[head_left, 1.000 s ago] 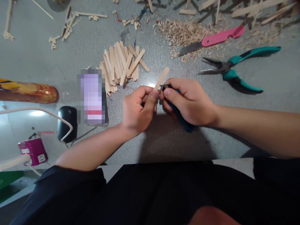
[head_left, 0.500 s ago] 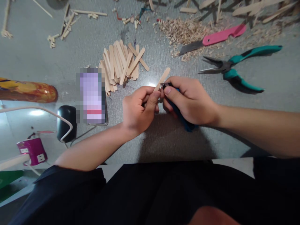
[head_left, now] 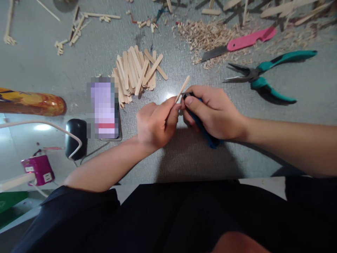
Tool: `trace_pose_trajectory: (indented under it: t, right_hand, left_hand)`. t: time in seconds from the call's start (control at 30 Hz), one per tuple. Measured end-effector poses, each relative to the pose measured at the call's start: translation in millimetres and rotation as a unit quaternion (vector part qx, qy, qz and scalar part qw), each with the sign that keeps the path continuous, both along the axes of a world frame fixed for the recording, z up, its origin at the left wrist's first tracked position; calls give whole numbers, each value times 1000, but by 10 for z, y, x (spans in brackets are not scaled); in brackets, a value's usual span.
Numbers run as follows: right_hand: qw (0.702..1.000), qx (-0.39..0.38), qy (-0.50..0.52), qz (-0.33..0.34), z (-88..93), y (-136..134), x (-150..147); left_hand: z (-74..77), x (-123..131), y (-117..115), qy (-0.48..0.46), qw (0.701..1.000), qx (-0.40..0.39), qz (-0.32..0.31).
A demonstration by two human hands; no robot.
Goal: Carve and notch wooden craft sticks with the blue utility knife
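Observation:
My left hand [head_left: 159,121] is closed, pinching a wooden craft stick [head_left: 182,89] between thumb and fingers. The stick points up and away, with its narrow edge turned to view. Close beside it on the right, my right hand [head_left: 210,110] is wrapped round a blue-handled cutter [head_left: 202,131]. The cutter's dark metal tip [head_left: 187,95] lies right by the stick; whether they touch I cannot tell. Part of the cutter is hidden by my fingers. Beyond my left hand lies a loose pile of craft sticks [head_left: 134,70].
A phone [head_left: 107,109] with a blurred screen lies left of my hands, beside a black mouse [head_left: 76,138]. Teal-handled pliers [head_left: 254,74], a pink-handled knife [head_left: 250,39] and wood shavings [head_left: 207,33] lie at the right and back. A purple power adapter [head_left: 39,170] sits left.
My left hand has rolled over, turning the craft stick from its flat face to its narrow edge. My right hand and the cutter have stayed nearly still.

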State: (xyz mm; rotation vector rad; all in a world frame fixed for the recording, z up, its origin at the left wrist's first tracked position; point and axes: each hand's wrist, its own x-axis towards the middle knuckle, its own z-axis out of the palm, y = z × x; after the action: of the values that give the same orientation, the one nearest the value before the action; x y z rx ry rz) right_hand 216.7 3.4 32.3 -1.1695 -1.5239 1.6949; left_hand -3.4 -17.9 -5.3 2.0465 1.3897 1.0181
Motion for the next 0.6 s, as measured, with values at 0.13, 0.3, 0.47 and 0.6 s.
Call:
trace_pose_trajectory:
  t: [0.13,0.3,0.47,0.6]
  right_hand:
    - [1000,-1,2,2,3,2,-1]
    - [1000,-7,7,6,9,-2,3]
    - [999,-20,41,20,-14,-4,17]
    - [997,-37,65,32,-38,7,36]
  left_hand:
    - [59,11,30,-10,999,-5,-32]
    - [185,48,30,-40,998,-29,-48]
    - [247,69,20,-95,993,-16,-70]
    - [233,68,-8,-103,991,-75,-35]
